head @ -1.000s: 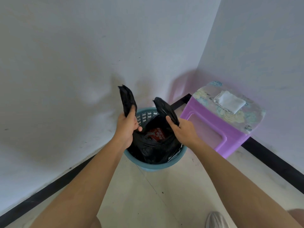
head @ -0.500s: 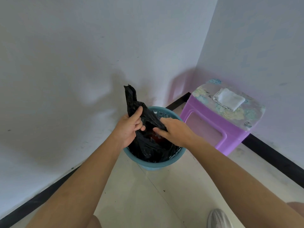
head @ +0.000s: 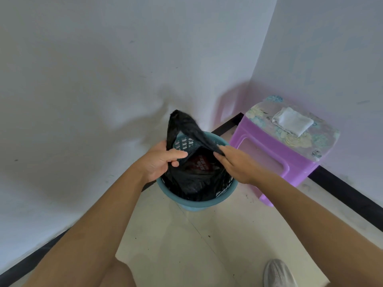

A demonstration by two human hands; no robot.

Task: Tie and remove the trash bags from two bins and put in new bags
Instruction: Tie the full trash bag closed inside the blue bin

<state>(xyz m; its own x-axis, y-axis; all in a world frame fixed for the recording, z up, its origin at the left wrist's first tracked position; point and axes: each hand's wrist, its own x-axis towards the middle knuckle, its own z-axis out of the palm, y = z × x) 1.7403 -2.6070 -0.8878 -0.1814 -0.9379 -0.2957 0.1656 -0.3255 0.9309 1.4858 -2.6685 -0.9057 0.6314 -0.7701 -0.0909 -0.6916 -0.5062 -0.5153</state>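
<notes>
over the blue bin both hands pinch the black trash bag handles, left hand and right hand crossing them mid-knot, next probably threading one under.

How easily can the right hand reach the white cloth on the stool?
Probably not yet: the right hand pinches the black bag. Nothing stands between it and the white cloth on the purple stool, so after letting go, likely yes.

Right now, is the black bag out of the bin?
No, the bag sits down inside the bin, only its handles raised.
</notes>
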